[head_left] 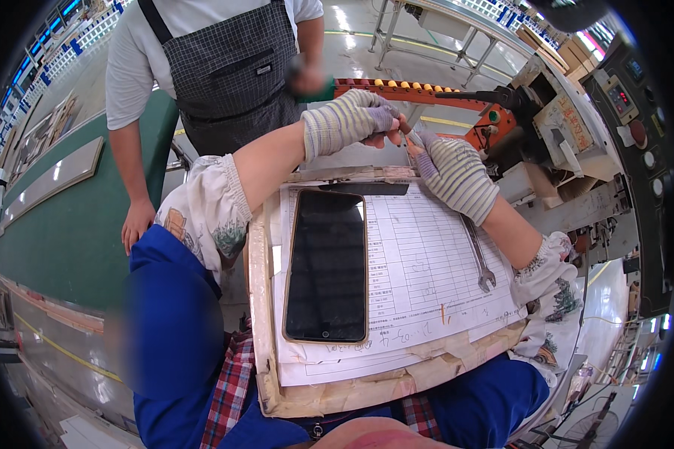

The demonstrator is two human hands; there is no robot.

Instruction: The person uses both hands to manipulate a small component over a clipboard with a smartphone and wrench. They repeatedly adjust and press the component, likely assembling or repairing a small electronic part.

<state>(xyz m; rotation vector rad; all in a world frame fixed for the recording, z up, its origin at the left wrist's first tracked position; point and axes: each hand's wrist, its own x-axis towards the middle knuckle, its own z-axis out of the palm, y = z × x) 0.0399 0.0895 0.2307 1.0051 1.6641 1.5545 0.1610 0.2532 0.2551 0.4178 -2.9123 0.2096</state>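
Observation:
Both hands wear striped knitted gloves with bare fingertips and meet beyond the far edge of a taped, shallow tray (260, 314). My left hand (350, 123) is closed, its fingers bent toward the other hand. My right hand (457, 170) is also closed, its fingertips pinched close to the left ones. Whatever sits between the fingers is too small to name. Below the hands, printed and handwritten paper sheets (419, 280) lie in the tray. On them rest a black smartphone (326, 266) and, to its right, a metal wrench (478, 251), open jaw toward me.
Across at the left stands another person in a dark checked apron (228, 67), one hand (137, 222) by a green-topped table (60, 232). Behind my hands runs an orange conveyor frame (457, 97) with yellow rollers. A dark control panel (644, 142) rises at the right.

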